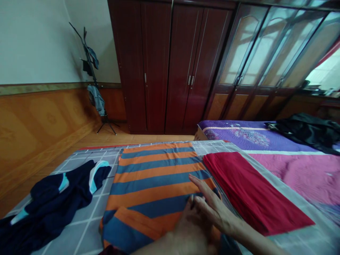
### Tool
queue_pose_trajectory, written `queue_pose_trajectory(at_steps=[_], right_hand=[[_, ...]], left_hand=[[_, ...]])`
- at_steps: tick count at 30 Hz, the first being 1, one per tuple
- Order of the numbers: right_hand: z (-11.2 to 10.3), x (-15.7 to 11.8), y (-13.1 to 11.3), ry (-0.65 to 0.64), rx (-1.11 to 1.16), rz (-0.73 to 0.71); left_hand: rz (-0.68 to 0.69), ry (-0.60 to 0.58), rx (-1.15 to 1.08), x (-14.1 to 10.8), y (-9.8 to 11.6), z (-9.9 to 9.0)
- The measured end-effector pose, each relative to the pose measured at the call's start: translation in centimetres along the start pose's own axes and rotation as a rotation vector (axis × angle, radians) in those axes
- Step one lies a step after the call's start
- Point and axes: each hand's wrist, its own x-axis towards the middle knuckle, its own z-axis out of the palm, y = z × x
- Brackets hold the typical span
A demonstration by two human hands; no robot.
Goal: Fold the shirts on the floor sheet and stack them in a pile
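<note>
An orange and blue striped shirt [156, 173] lies spread flat on the bed in front of me, with a sleeve folded inward at its lower left. Over the shirt's lower right part, both hands are close together, slightly blurred. My left hand [192, 223] is bent, with its fingers closed on the fabric near the right edge; its fingertips are partly hidden. Just right of it and overlapping it, my right hand [212, 203] reaches up-left with fingers stretched and the thumb apart. Dark cloth shows beneath the right wrist.
A folded red cloth [255, 187] lies right of the shirt, and a crumpled navy garment [66, 194] lies left. Beyond are a purple and pink bed [239, 136] with a black garment [308, 129], dark red wardrobes [156, 71] and a coat stand [91, 67].
</note>
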Motion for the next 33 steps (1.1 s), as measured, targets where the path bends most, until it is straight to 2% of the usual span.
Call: queue_pose_trajectory(at_steps=[4, 8, 13, 18, 24, 28, 31, 33], right_hand=[[1.2, -0.2, 2.8, 0.093, 0.249, 0.114], [1.1, 0.3, 3.1, 0.140, 0.383, 0.117], [0.7, 0.4, 3.2, 0.174, 0.462, 0.074], [0.6, 0.3, 3.9, 0.164, 0.486, 0.038], [0.7, 0.3, 4.3, 0.186, 0.551, 0.024], [0.7, 0.1, 4.1, 0.154, 0.498, -0.004], [0.7, 0.1, 4.4, 0.104, 0.454, -0.039], [0.8, 0.0, 4.6, 0.088, 0.400, -0.078]], left_hand=[[-0.094, -0.037, -0.026, -0.9, 0.1, 0.5], [-0.182, -0.122, 0.058, -2.2, 0.0, 0.2], [-0.199, -0.122, 0.187, -2.7, 1.1, -0.5], [-0.197, -0.143, 0.146, -1.7, 2.9, 0.7], [-0.377, -0.129, 0.123, -2.0, 3.7, 1.3], [-0.286, -0.137, 0.067, -1.4, 4.2, 1.5], [-0.267, -0.143, 0.081, -2.0, 3.9, 1.1], [-0.303, -0.148, 0.117, -3.4, 3.4, -0.1]])
